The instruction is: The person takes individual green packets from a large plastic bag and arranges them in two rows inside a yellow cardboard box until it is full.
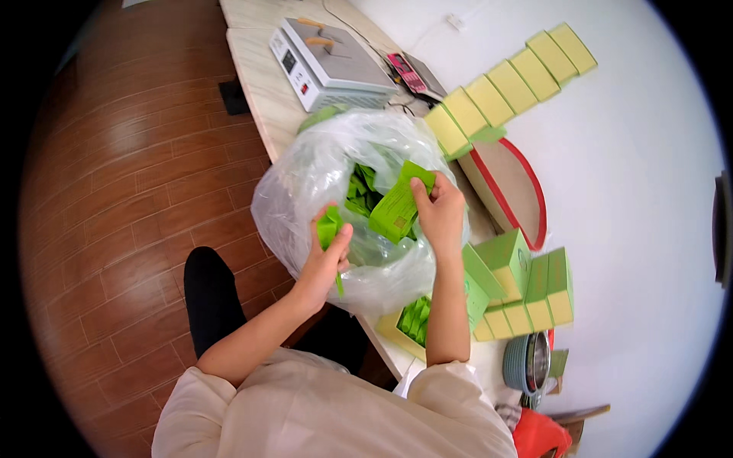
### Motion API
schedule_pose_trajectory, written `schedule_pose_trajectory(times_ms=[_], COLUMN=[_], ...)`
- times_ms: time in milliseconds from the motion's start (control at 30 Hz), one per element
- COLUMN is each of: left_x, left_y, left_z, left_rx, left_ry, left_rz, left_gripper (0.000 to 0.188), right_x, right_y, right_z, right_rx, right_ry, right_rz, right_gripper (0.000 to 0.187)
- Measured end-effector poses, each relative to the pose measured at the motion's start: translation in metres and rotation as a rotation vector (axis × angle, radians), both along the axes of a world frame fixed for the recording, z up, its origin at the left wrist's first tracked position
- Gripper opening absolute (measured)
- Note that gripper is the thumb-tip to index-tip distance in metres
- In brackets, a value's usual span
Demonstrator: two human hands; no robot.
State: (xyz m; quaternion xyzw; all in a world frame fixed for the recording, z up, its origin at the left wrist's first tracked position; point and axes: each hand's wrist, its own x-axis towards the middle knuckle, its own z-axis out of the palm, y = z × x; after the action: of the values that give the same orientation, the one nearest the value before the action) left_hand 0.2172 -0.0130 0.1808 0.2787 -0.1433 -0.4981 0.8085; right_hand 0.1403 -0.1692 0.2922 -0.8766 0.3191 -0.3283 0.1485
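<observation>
A large clear plastic bag (286,202) stands open in front of me, with several bright green packets (363,183) inside. My right hand (440,210) pinches a flat green packet (400,204) by its upper corner, above the bag's mouth. At the bag's near left rim, my left hand (324,263) is closed around another green packet (329,227), partly hidden by the fingers. Below my right forearm, an open box (395,333) holds several more green packets.
Pale yellow-green boxes stand in a long row (510,90) by the wall and in a stack (527,294) at right. A grey machine (336,65) with a flat top sits at the table's far end. A pink calculator (407,72) and a round metal pot (538,359) are also there.
</observation>
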Motion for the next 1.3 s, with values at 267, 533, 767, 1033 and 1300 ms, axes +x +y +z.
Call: schedule_pose_trajectory(times_ms=[267,533,767,1033,1300], left_x=[-0.002,0.000,-0.007,-0.010,-0.005], left_y=[-0.026,-0.027,-0.031,-0.030,-0.020], left_z=[0.015,0.007,-0.002,-0.005,-0.008], left_rx=[-0.031,0.016,0.063,0.087,0.066], left_ry=[-0.296,-0.280,-0.191,-0.159,-0.123], left_rz=[0.010,0.000,-0.034,-0.065,-0.086], left_gripper=[0.066,0.070,0.059,0.058,0.052], right_x=[0.004,-0.005,-0.029,-0.003,-0.040], right_y=[0.047,0.022,-0.056,-0.088,0.006], right_z=[-0.007,-0.024,-0.090,-0.101,-0.058], right_rx=[0.395,0.960,-0.505,-0.245,-0.376], right_ry=[0.102,-0.071,0.308,0.790,0.113], right_rz=[0.258,0.418,-0.094,-0.379,-0.164], right_gripper=[0.025,0.037,0.030,0.030,0.004])
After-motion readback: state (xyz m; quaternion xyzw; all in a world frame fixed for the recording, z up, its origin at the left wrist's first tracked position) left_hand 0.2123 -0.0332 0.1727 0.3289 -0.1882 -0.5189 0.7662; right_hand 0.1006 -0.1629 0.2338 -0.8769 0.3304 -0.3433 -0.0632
